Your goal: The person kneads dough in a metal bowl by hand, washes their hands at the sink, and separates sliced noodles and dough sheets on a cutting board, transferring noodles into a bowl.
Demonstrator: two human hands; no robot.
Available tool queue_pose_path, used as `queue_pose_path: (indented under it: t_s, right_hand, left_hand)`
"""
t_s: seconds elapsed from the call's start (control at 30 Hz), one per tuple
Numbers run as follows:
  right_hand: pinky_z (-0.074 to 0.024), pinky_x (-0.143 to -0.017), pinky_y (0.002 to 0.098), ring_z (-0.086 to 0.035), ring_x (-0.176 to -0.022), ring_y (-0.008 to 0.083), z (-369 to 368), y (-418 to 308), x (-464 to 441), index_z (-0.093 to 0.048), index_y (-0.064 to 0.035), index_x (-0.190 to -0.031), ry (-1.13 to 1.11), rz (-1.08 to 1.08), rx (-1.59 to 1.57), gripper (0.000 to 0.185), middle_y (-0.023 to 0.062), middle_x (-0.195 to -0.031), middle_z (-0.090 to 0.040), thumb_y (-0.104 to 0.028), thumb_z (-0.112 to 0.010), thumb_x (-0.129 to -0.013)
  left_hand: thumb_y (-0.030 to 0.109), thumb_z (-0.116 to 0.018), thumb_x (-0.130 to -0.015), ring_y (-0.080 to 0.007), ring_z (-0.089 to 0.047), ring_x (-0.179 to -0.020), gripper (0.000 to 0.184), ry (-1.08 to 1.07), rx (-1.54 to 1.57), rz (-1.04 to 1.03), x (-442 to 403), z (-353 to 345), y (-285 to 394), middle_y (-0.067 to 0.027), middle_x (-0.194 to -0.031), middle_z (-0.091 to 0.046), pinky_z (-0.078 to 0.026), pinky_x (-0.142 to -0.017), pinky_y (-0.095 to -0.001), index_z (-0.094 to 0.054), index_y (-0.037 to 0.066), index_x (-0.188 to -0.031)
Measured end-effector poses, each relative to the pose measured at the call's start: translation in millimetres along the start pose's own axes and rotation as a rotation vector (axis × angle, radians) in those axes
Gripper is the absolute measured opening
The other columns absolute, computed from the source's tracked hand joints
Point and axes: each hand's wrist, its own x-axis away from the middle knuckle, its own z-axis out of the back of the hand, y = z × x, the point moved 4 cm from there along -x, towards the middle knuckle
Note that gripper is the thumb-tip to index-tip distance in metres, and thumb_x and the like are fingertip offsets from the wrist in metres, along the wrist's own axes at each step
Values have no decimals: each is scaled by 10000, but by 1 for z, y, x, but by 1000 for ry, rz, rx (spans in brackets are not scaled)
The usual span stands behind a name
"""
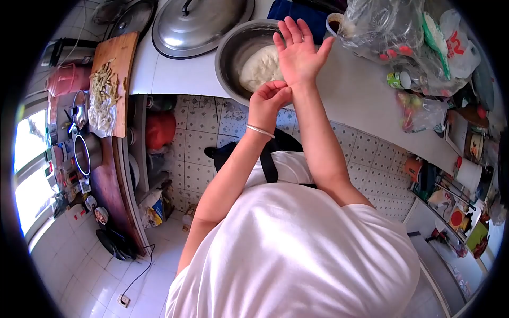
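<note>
My right hand (pixel 301 57) is raised over the right side of a metal bowl (pixel 227 59), palm up, with its fingers spread and nothing in it. At its wrist, my left hand (pixel 269 103) has thumb and fingertips pinched together against the skin. Whatever lies between those fingertips is too small to make out. A bracelet circles the left wrist. Pale dough (pixel 260 69) lies in the bowl, partly hidden behind my right hand.
Left of the bowl is a large metal lid (pixel 199 26) on the white counter (pixel 352 95). A wooden board (pixel 130 58) with cut food stands further left. Plastic bags (pixel 379 26), a small green-labelled container (pixel 398 80) and a cup of dark liquid (pixel 334 24) are at the right.
</note>
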Motion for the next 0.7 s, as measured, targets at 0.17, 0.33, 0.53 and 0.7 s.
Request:
queue_pose_path:
  t_s: [0.17,0.33,0.53,0.7]
  right_hand:
    - [-357,-984,466,-458,-1186,316,21,6,-5,-468,15,-1187,-39,-125,-426,787,159,-1235,-530,-684,-323,-854]
    - [-388,-941,460,-496,-1145,322,26,7,-5,-511,42,-1127,7,-246,-718,807,153,-1164,-578,-687,-293,-859]
    - [-396,-920,427,-527,-1078,298,23,5,-7,-484,-10,-1124,168,-14,51,694,165,-1136,-579,-637,-302,-888]
    - [-425,-834,328,-578,-972,217,5,0,-4,-486,-38,-1116,160,123,506,543,131,-1017,-626,-508,-262,-960]
  left_hand:
    - [28,-621,-851,-124,-605,-856,208,26,85,14,1,-5,3,-53,-945,-624,-492,-790,-256,-558,-14,-1044]
    - [-13,-687,-782,-92,-587,-826,252,40,0,-142,-1,-10,4,-31,-914,-617,-487,-753,-225,-564,-12,-1002]
    - [-26,-677,-775,-71,-566,-799,263,30,-180,-306,7,-22,16,-15,-921,-610,-474,-743,-211,-569,-5,-1014]
    - [-28,-682,-753,-67,-554,-788,320,-4,-257,-423,8,-33,26,-6,-918,-604,-466,-724,-206,-569,-6,-1051]
